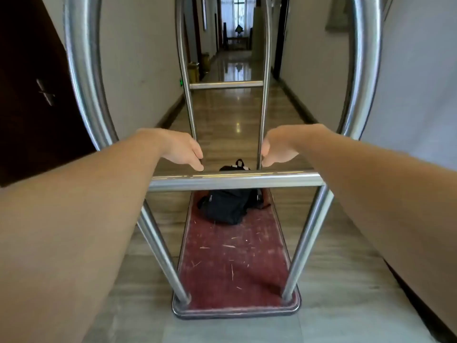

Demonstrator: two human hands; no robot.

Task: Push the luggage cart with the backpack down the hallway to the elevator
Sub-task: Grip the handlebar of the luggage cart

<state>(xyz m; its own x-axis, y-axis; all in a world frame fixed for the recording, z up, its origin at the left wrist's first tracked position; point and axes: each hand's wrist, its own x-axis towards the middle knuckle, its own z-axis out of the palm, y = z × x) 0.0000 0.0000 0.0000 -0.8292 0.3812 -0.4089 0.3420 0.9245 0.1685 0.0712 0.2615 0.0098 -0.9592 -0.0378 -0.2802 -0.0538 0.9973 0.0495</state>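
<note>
Cart: a luggage cart of polished round steel tubing [84, 70] is seen, with tall arched uprights at both ends and a rounded-corner deck rimmed in metal.
Deck: a worn dark-red carpet [235, 268] covers it, scratched and flecked with pale bits.
Load: a soft black fabric backpack [228, 206] is lain on the far half of the carpet, slumped, partly hidden behind the near horizontal steel crossbar [235, 180].
Left hand [181, 151]: held just above the crossbar, palm down; the fingers [197, 167] are loosely curled and apart, clamped on nothing, tips at the bar's upper edge.
Right hand [279, 149]: mirrored on the other side, fingers likewise loose and unclosed, just over the bar.
Floor: glossy pale wood-look boards [346, 305], strongly reflective farther off.
Room: narrow margins are left between the cart and the white walls; a dark wooden door [32, 95] stands at left. The hallway ahead is open to a distant curtained window [235, 13].
</note>
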